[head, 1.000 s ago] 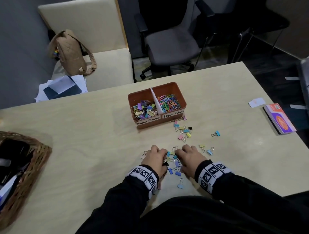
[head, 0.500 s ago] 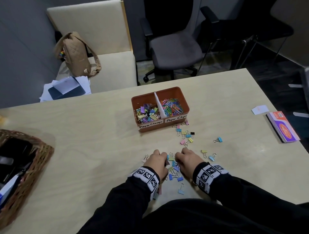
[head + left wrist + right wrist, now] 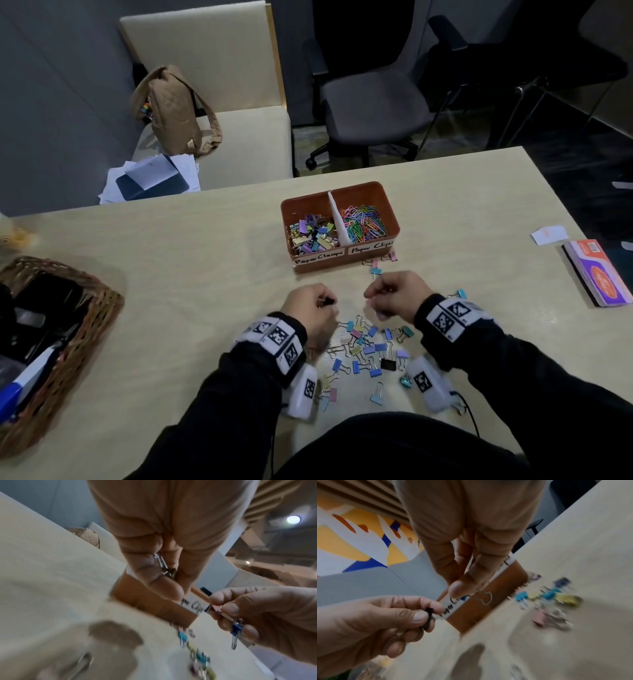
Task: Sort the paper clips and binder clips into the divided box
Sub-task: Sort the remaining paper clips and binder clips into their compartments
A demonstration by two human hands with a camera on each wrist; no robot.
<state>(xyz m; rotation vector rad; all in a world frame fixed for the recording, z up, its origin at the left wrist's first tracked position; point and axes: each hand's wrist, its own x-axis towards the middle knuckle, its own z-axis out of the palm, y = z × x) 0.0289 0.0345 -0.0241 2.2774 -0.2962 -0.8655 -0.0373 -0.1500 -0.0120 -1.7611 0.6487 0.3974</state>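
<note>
Left hand [image 3: 310, 305] is curled up & pinches a black binder clip [image 3: 427, 616] w/ thumb & fingers. Right hand [image 3: 394, 294] is curled too, pinching a blue binder clip [image 3: 236, 628]. Both hands are up over the table [image 3: 171, 291], just in front of the orange divided box [image 3: 373, 262]. A pile of loose clips [image 3: 368, 349] lies on the table between the wrists.

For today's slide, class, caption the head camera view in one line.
Both hands, left pinching a small black binder clip, hover above scattered pastel binder clips near the orange divided box.
</note>
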